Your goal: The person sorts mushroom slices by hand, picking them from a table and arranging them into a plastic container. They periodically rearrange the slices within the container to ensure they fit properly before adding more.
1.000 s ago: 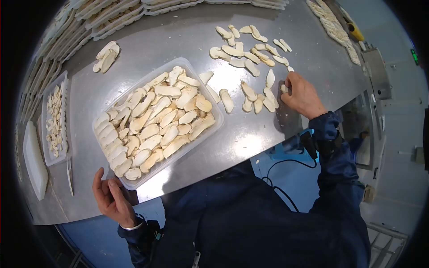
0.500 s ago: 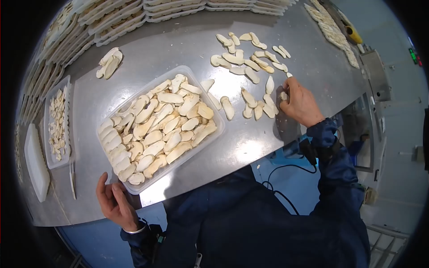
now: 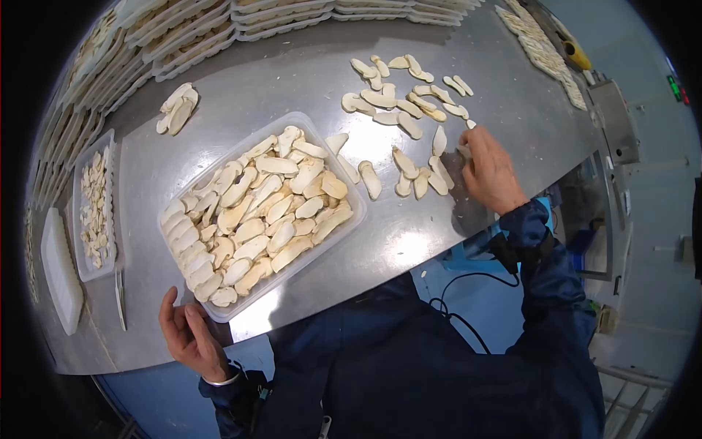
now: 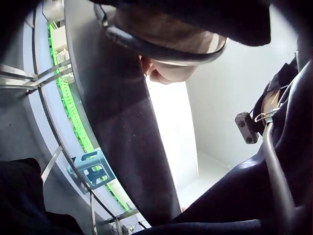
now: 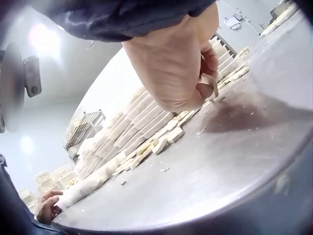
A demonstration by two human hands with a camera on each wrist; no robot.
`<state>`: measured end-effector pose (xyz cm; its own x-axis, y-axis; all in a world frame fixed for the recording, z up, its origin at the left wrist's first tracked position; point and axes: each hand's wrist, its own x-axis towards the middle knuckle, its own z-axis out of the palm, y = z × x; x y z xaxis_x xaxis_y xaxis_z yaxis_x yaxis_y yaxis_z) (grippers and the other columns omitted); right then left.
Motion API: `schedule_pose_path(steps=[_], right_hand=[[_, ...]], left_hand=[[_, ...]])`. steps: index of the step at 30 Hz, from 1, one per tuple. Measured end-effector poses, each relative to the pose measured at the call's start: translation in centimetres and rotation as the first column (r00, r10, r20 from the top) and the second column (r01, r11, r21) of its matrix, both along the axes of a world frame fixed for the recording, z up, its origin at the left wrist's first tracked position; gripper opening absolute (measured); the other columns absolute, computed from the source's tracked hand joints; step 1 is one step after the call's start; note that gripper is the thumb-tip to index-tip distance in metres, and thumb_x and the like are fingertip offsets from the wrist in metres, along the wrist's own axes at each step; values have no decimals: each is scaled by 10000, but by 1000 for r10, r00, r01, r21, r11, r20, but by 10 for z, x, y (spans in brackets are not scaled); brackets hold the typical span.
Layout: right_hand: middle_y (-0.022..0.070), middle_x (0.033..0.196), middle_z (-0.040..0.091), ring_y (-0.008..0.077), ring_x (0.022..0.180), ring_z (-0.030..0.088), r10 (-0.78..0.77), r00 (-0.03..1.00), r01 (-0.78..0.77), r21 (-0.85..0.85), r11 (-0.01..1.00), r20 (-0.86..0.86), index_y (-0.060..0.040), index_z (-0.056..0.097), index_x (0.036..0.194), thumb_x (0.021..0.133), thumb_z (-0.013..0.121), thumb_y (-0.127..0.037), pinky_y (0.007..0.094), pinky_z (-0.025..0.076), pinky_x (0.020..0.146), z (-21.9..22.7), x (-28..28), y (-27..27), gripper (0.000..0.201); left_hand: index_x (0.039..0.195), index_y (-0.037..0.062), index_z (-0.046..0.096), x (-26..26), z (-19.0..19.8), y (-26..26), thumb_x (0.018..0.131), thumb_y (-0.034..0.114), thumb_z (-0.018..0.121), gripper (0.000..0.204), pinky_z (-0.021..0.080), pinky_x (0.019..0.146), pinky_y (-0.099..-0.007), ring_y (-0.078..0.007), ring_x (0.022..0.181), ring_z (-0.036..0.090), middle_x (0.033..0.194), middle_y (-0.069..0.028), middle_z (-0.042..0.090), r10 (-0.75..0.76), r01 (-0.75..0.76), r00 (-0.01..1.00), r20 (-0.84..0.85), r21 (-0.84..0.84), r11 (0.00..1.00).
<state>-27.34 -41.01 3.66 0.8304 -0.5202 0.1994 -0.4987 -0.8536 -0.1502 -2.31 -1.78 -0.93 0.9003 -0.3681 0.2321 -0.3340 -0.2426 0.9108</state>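
My right hand (image 3: pixel 494 173) hovers at the right end of the table, thumb and fingers bent together. In the right wrist view they pinch a pale mushroom slice (image 5: pixel 210 82) just above the metal. Left of this hand lie loose mushroom slices (image 3: pixel 406 162), with one more slice (image 3: pixel 470 124) right at its fingertips. A clear plastic tray (image 3: pixel 352 235), filled with overlapping slices, sits at the table's middle front. My left hand (image 3: pixel 191 342) rests by the tray's near left corner, fingers loosely bent, holding nothing. The left wrist view shows it mostly hidden behind the wrist and a metal bangle (image 4: pixel 166 58).
Stacked trays of slices (image 3: pixel 197 44) line the back and left. A small pile of slices (image 3: pixel 178 110) lies behind the full tray. Left stand a tray of small pieces (image 3: pixel 110 256), a white lid-like tray (image 3: pixel 62 278) and a slim metal tool (image 3: pixel 121 301). The table edge runs close to the body.
The whole head view has shifted slightly downward. My right hand stays beside the loose slices, its fingers a little turned. The left hand keeps its place at the tray corner.
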Motion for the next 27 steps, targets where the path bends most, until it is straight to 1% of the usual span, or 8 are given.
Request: schedule_pose_path(steps=[2,5,11,15,16,19,26,27], right_hand=[[177,920,536,356,864,541,106,993,-108,-54,993,-42,-12,492,974,730,500,71,423,431,738,3,-1,-2,258],[155,885,533,332,847,539,231,972,-231,8,973,-54,-13,502,972,725,507,66,403,424,729,8,-2,-3,260],[131,831,552,310,773,563,-56,951,52,21,998,304,-18,536,914,753,540,24,385,437,684,25,-5,-7,167],[145,845,576,332,786,582,-25,977,-9,161,987,212,-18,581,863,761,587,-33,404,457,688,24,24,8,103],[154,850,584,337,804,583,10,993,-28,159,987,117,-13,586,852,762,623,-92,416,461,701,25,34,16,125],[161,840,585,334,808,578,129,991,-131,129,983,19,5,574,816,763,646,-167,420,460,703,24,59,40,193],[157,737,605,357,693,592,70,997,-74,-95,993,-42,12,582,745,749,636,-186,442,470,692,-2,70,35,205],[155,741,615,351,693,598,48,998,-51,-58,997,-50,13,591,757,756,630,-184,437,473,683,-4,69,30,201]], left_hand=[[1273,-46,492,1,-1,0,970,47,500,318,321,588,-178,-48,649,428,706,1,501,0,0,1000,0,-2,1000],[1274,-45,492,0,0,1,970,49,500,319,319,586,-178,-48,650,428,707,1,501,1,-1,1000,-9,-2,1000],[1279,-46,487,1,-2,2,970,50,502,324,323,587,-179,-47,659,435,727,0,507,-3,3,1000,-10,1,1000],[1280,-45,486,2,-4,4,969,46,504,324,322,589,-177,-45,662,436,736,1,509,-24,24,1000,-7,-25,999],[1279,-44,487,2,-3,3,970,45,503,323,320,586,-176,-44,659,436,734,1,508,-19,19,1000,-5,-25,999],[1279,-41,488,0,-2,0,971,41,499,319,310,569,-174,-41,646,431,729,1,508,2,-1,1000,1,-24,1000],[1298,-38,479,-1,-1,0,984,63,484,330,287,533,-169,-26,613,405,736,0,520,0,0,1000,-23,-13,1000],[1297,-37,479,-1,-1,0,984,63,483,329,286,530,-169,-25,611,404,735,1,519,2,-2,1000,-21,-6,1000]])
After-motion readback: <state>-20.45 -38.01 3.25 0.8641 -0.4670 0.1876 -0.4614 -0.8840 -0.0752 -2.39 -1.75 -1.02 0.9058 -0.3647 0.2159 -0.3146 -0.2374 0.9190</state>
